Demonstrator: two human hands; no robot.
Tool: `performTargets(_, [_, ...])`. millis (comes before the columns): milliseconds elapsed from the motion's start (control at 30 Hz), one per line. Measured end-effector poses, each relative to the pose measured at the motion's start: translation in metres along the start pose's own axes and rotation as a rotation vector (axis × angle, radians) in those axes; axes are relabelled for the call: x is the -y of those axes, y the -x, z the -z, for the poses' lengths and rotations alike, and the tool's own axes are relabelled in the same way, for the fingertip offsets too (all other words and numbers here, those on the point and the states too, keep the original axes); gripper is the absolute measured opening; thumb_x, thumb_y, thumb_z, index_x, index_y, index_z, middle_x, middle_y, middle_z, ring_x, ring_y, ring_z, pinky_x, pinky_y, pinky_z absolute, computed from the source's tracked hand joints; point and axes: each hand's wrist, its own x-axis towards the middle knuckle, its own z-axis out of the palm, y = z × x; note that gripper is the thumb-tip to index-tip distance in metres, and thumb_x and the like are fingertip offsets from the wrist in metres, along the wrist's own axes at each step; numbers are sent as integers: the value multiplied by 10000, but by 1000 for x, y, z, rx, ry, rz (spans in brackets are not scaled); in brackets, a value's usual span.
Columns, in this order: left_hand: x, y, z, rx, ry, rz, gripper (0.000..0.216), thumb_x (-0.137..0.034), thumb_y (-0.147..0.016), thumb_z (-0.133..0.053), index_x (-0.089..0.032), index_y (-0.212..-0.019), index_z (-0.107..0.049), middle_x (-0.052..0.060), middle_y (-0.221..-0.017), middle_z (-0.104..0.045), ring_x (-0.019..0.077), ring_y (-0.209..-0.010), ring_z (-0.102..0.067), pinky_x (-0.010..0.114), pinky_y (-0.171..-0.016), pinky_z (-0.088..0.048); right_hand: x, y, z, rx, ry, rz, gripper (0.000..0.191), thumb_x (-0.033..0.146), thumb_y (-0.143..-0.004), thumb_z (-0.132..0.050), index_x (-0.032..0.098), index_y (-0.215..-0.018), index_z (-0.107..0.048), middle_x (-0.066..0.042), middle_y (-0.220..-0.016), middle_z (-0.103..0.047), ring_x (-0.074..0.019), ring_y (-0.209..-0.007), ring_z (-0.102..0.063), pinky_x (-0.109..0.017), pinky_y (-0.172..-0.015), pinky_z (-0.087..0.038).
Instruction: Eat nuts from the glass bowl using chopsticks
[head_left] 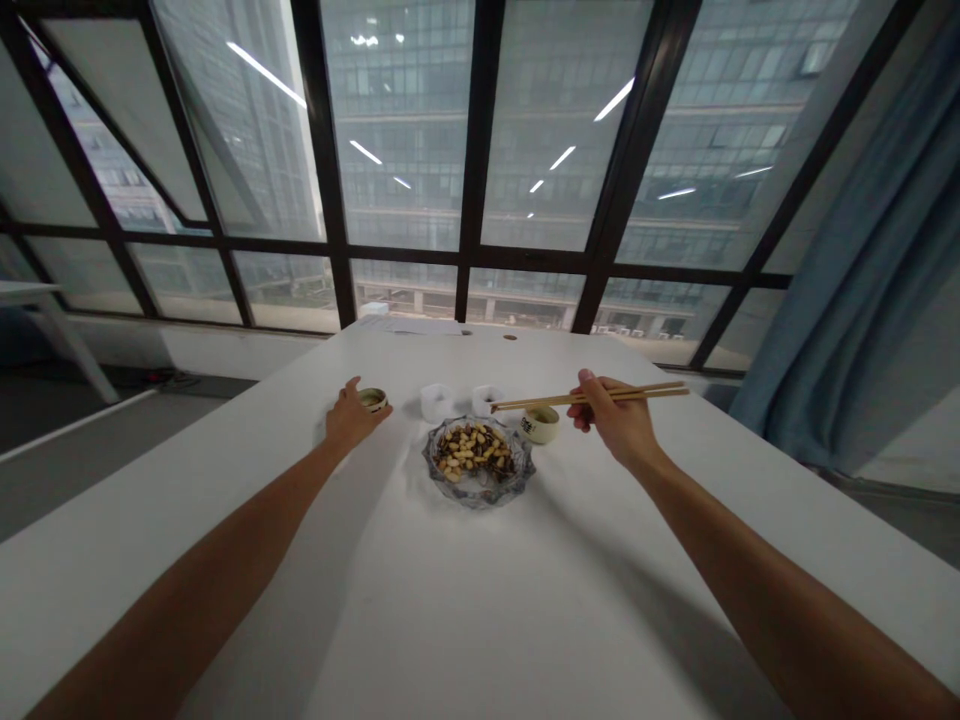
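Observation:
My left hand [352, 415] is wrapped round a small cream cup [373, 399] on the left of the table, thumb and fingers at its sides. In my right hand [615, 415] is a pair of wooden chopsticks [555, 401], held nearly level with the tips pointing left. Those tips are above the far right of a scalloped glass bowl [480, 492], apart from its contents. Mixed pale nuts and dark seeds [472, 448] fill much of the bowl. Beneath the chopsticks stands a second cream cup [541, 425] with dark writing. Two small white cups [437, 403] stand behind the bowl; the right one shows something dark inside.
The white table [450, 610] reaches to the windows. Papers [420, 326] lie at its far edge, near two round brown spots [510, 337]. A blue curtain [847, 260] hangs on the right. Another white table [67, 330] is at the far left.

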Motion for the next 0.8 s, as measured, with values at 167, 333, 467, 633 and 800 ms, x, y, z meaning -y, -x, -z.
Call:
performTargets(167, [-34,-5,-6,-35,-82,-366,754,-512,-825,-676,-148,-1435,-423,205,-1446,-529,381,-1364,-470,533,-1160,-322,-2,-2,3,-3,13,10,608,750,-662,-754,150,-640,-653,-44,-477,-636,-110,-350,-523,-216,-320,-403])
performTargets(333, [-74,-12,-33,191,83,-462,792,-415,-854,-657,-125,-1507,-316,212,-1412,-563,346,-1311,-546,469,-1070,-451,-3,-1,3,10,49,23,595,741,-676,-752,158,-625,-645,-47,-486,-647,-111,-356,-529,-215,-324,-407])
performTargets(467, [-82,-21,-41,307,115,-414,898,-304,-784,-718,-130,-1530,-250,194,-1324,-628,326,-1219,-621,457,-1047,-478,-1,0,3,28,59,29,614,768,-675,-729,162,-625,-645,-41,-479,-636,-115,-356,-529,-222,-324,-412])
performTargets(633, [-72,-24,-41,216,149,-710,867,-183,-684,-736,-183,-1478,-388,148,-1364,-575,323,-1276,-560,468,-1102,-451,-4,-2,5,22,65,57,589,743,-710,-721,160,-646,-663,-41,-492,-641,-119,-367,-541,-225,-332,-419])
performTargets(800, [-65,-32,-45,235,121,-616,853,-228,-704,-721,-168,-1475,-363,152,-1309,-603,317,-1236,-591,464,-1073,-465,-6,-3,7,16,66,64,588,745,-714,-716,163,-652,-661,-39,-487,-640,-120,-363,-537,-228,-328,-420])
